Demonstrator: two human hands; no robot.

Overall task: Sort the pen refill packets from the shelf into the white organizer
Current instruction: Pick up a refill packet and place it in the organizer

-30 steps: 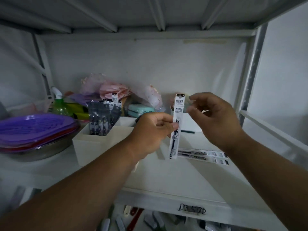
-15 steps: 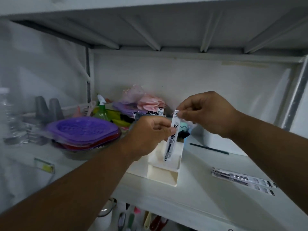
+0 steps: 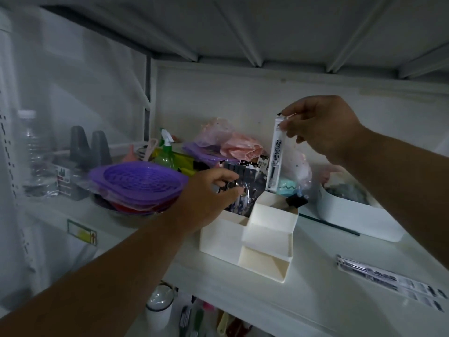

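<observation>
Right hand (image 3: 323,127) pinches the pen refill packet (image 3: 274,156) by its top; light, thin, flexible. Left hand (image 3: 209,190), fingers apparently parting packets in the white organizer (image 3: 267,229).

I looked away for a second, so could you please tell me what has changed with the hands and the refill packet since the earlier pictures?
The left hand let go of the refill packet and moved to the packets already standing in the white organizer. The right hand alone now pinches the packet's top, hanging it upright over the organizer. The loose packets lie on the shelf as before.
</observation>
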